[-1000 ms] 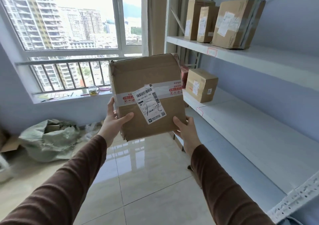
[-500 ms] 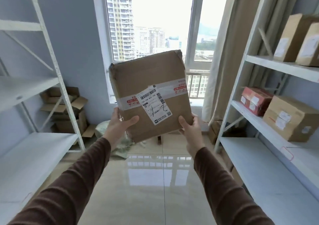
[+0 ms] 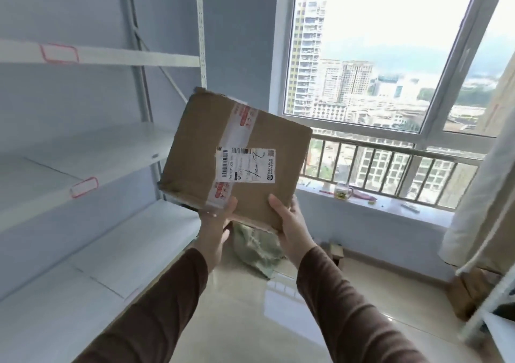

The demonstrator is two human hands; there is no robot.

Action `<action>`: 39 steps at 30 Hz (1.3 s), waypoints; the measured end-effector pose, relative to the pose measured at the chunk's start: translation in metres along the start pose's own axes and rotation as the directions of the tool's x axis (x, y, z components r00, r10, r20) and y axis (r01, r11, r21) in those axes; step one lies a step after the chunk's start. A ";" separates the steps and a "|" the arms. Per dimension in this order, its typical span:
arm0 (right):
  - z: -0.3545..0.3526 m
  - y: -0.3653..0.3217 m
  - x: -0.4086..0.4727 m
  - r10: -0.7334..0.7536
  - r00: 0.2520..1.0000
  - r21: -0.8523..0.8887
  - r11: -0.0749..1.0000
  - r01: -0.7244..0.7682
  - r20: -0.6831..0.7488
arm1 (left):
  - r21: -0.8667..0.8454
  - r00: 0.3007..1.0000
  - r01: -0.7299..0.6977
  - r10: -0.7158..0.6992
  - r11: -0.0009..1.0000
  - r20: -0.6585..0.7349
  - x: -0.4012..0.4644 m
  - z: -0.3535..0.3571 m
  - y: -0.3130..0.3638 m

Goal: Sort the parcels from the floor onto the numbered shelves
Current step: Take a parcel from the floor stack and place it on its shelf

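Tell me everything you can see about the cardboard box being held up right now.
The cardboard box is plain brown corrugated board, scuffed and dented at the corners. A strip of pale tape with red print crosses its top face, and a white shipping label with barcodes and a handwritten mark sits over it. It is tilted, held in the air beside the white shelves. The left hand and right hand grip its near edge.

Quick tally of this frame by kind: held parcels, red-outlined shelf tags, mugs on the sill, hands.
Cardboard parcel, held by both hands: 1
Red-outlined shelf tags, upper and lower: 2
Mug on the windowsill: 1
Hands, left hand and right hand: 2
Total: 6
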State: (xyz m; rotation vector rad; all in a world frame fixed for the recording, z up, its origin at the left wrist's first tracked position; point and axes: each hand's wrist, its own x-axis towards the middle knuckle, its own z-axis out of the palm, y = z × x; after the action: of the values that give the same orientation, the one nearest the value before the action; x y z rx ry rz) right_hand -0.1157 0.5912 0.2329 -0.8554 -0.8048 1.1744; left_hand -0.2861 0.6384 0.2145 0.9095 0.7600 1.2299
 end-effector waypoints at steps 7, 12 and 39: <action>-0.016 -0.026 0.120 0.015 0.977 -0.276 0.960 0.046 0.214 | 0.239 0.927 -0.038 0.123 0.970 -0.353 0.056 -0.089 0.062; 0.013 -0.022 0.186 0.117 0.918 -0.517 0.849 0.105 0.379 | 0.706 0.854 -0.132 0.441 0.695 -0.274 0.072 -0.137 0.120; 0.370 0.054 0.229 -0.155 0.822 -0.087 0.967 0.240 0.548 | 0.533 0.622 -0.433 0.669 0.727 -0.407 0.054 -0.253 0.371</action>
State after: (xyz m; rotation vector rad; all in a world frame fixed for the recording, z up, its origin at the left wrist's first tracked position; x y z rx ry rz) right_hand -0.4193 0.8758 0.3728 -0.5398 -1.4298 1.1886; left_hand -0.6625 0.7651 0.4309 1.1655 1.3030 2.0338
